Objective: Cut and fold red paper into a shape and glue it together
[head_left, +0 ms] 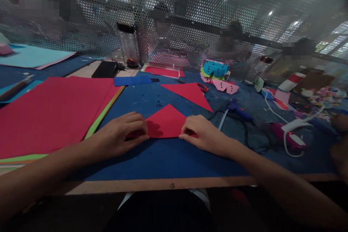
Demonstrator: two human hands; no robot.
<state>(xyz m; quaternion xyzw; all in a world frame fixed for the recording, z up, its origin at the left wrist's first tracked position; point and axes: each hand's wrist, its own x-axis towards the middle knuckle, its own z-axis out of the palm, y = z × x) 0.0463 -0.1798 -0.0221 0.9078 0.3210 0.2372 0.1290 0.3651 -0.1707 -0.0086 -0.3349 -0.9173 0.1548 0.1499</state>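
Note:
A red paper triangle (pixel 168 121) lies on the blue table in front of me, its tip pointing away and its long straight edge toward me. My left hand (pixel 130 128) is closed on its left corner, thumb along the near edge. At the right corner, my right hand (pixel 197 130) pinches the same edge, fingers curled. Both corners are partly hidden by the hands. Just beyond lies a second red paper triangle (pixel 191 93), with orange-handled scissors (pixel 202 87) partly under it.
To the left is a stack of coloured paper sheets (pixel 51 116), red on top. On the right lie a blue glue gun (pixel 240 111) with its cord and a power strip (pixel 290 136). Cut paper pieces (pixel 216 69), a clear jar (pixel 129 45) and a perforated metal screen (pixel 185 3) are behind.

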